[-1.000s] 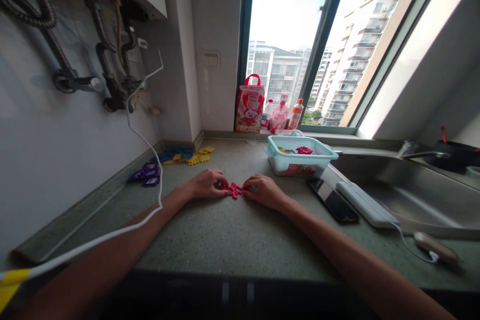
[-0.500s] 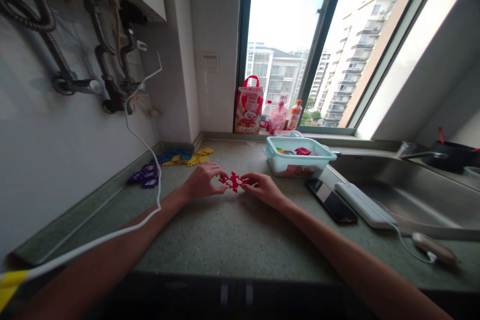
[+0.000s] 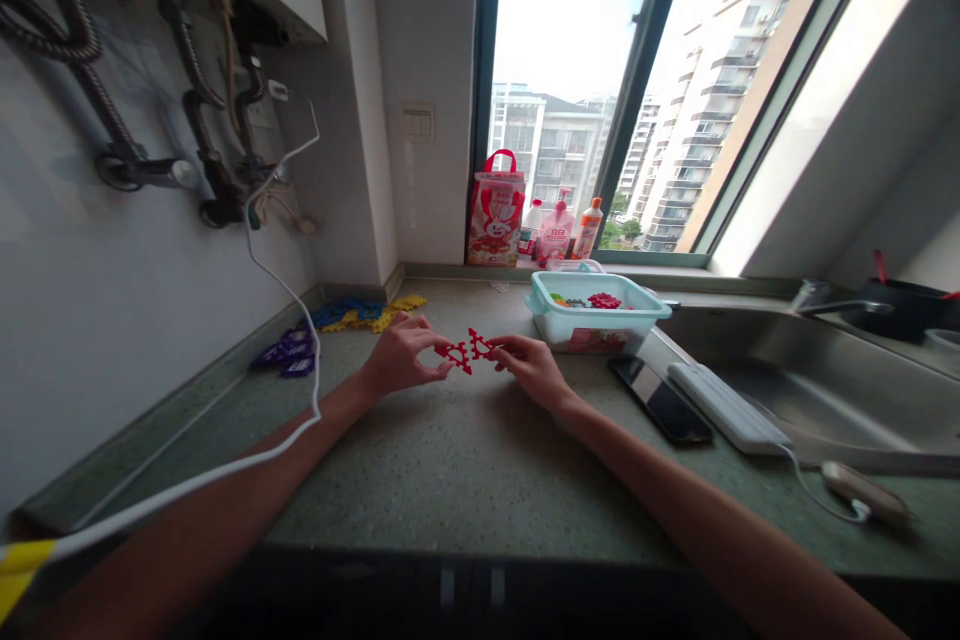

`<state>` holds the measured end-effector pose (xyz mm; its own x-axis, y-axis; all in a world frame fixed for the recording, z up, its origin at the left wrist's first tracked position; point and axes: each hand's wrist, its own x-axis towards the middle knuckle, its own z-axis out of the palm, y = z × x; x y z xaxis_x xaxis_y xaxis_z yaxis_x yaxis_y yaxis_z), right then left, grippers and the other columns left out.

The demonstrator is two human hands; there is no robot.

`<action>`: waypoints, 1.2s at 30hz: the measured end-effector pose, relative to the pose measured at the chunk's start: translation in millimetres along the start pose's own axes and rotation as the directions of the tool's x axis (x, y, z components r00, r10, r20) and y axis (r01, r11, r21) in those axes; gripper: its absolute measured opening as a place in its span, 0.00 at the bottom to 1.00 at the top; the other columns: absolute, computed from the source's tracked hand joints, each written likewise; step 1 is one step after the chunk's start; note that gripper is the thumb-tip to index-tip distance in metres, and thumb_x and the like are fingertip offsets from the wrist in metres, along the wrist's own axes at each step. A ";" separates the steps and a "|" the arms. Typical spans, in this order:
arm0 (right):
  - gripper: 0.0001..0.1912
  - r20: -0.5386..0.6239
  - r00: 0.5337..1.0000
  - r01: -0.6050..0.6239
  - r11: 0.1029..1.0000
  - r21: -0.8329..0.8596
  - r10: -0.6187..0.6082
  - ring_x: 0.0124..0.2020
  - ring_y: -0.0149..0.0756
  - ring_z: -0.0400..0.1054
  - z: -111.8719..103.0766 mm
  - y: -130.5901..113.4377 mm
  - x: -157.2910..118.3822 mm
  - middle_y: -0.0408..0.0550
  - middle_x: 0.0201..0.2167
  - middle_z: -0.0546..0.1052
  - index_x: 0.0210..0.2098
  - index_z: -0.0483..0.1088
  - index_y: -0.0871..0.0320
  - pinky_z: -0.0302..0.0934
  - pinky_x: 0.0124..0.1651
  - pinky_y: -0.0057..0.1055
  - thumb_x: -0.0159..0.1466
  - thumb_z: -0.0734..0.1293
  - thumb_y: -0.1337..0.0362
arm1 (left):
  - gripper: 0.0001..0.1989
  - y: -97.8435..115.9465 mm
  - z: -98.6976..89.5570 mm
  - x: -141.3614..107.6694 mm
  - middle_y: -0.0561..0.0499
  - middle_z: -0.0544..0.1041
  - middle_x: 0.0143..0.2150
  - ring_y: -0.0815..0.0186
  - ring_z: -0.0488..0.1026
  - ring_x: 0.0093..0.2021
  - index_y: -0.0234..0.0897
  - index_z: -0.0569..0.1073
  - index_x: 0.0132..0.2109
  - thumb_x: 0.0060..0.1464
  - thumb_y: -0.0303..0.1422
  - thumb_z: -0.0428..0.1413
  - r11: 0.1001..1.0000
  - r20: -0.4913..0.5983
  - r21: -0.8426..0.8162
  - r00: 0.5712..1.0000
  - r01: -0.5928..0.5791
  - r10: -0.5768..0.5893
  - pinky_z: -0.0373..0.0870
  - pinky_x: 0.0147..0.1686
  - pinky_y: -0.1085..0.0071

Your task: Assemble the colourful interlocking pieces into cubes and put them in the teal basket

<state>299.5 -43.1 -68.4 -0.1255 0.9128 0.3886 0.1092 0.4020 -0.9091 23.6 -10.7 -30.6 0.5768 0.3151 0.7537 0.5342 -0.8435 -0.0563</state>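
Observation:
Above the middle of the counter, my left hand (image 3: 405,354) pinches a red triangular toy piece (image 3: 456,356) with notched edges and an open centre. A second red triangular piece (image 3: 481,346), much like the first, is pinched in my right hand (image 3: 531,366). The two pieces sit side by side with their edges very close; whether they touch I cannot tell. Behind my right hand stands a light-blue plastic tub (image 3: 600,312) with a red piece (image 3: 604,301) and other coloured pieces inside.
Yellow pieces (image 3: 390,314), blue pieces (image 3: 351,311) and purple pieces (image 3: 288,352) lie at the back left. A white cable (image 3: 316,360) hangs across my left forearm. To the right are a phone (image 3: 660,398), a white power strip (image 3: 726,406) and a steel sink (image 3: 817,370).
The two red pieces were edge to edge, pointing apart; now they are tilted against each other, the right one slightly higher. My hands have shifted only a little.

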 end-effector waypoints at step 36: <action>0.23 0.125 0.988 -0.105 0.991 0.081 0.094 0.33 0.39 0.78 -0.5 -5.0 -3.8 0.52 0.35 0.85 0.39 0.80 0.59 0.71 0.41 0.35 0.56 0.78 0.46 | 0.10 8.3 -6.8 1.8 0.56 0.85 0.35 0.62 0.80 0.39 0.48 0.84 0.43 0.56 0.44 0.65 0.997 -0.037 -0.001 0.996 -0.076 0.076 0.65 0.51 0.58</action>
<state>299.9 -48.5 -65.3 -0.2370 0.9304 0.2795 0.0419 0.2972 -0.9539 24.9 -20.1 -25.3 0.5927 0.2339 0.7707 0.4885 -0.8652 -0.1131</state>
